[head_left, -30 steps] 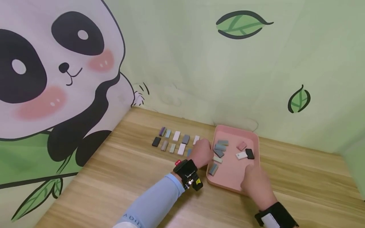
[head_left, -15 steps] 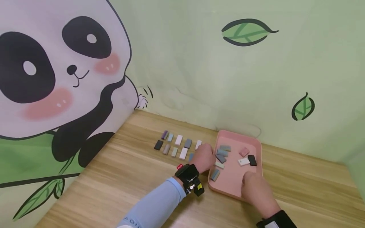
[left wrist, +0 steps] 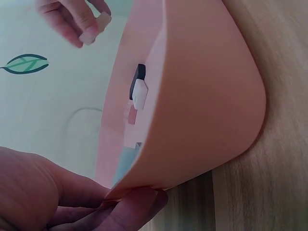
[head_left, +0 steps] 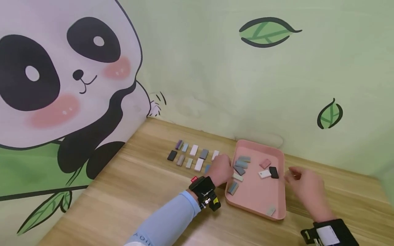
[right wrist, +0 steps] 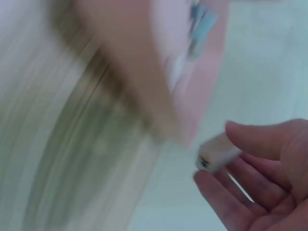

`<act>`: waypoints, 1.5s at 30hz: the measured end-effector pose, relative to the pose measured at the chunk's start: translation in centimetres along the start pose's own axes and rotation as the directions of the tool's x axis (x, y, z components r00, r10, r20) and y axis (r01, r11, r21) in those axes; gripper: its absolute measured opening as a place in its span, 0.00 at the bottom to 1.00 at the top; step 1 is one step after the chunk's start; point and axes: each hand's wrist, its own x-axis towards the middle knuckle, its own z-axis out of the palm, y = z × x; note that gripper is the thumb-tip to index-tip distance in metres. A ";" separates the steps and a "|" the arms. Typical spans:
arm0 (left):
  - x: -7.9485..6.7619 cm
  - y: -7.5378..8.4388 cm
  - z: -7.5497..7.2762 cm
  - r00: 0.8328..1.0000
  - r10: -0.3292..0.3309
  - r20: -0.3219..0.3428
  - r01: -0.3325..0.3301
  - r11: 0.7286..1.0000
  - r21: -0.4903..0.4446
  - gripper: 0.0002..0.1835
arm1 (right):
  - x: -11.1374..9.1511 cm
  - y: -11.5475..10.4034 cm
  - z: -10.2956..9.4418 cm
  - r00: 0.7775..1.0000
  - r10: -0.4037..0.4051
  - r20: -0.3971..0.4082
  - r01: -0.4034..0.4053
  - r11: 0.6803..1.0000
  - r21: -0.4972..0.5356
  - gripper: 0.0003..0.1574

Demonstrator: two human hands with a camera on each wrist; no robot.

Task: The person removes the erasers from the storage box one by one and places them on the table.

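My left hand (head_left: 220, 170) pinches the left rim of a pink tray (head_left: 252, 205); the left wrist view shows thumb and fingers on either side of the wall. Just right of the tray is my right hand (head_left: 307, 189). It pinches a small pale block (right wrist: 219, 153), dark-marked at one end in the right wrist view. Inside the tray lie several blue-grey blocks (head_left: 241, 164) along the left, a pink block (head_left: 265, 163), a white block (head_left: 264, 174) and a black block (head_left: 273, 172). A pale grey-green block (head_left: 271, 210) lies in the near right corner.
Left of the tray, two rows of small blocks lie on the wooden table (head_left: 123, 198), among them a black one (head_left: 172, 155) and a white one (head_left: 198, 165). Behind the table stands a green wall (head_left: 200, 68) with a painted panda (head_left: 101, 71).
My right hand has moved from over the tray's near right part to outside its right edge. The grey-green block in that corner now shows. My left hand keeps its grip on the rim.
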 end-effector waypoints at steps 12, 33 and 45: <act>-1.0 -2.9 -1.5 0.997 -0.047 -0.056 0.044 0.997 -0.059 0.23 | 1.7 5.3 2.1 0.993 0.103 -0.066 -0.103 0.995 0.007 0.20; -0.1 0.1 0.4 0.999 -0.032 0.014 0.032 0.999 -0.043 0.20 | -0.3 8.9 1.3 0.963 0.257 -0.078 -0.260 0.965 -0.032 0.24; 0.2 -0.1 0.4 0.999 -0.040 0.035 0.042 0.998 -0.053 0.19 | -0.2 2.5 -1.8 0.986 0.029 0.162 -0.012 0.994 -0.109 0.32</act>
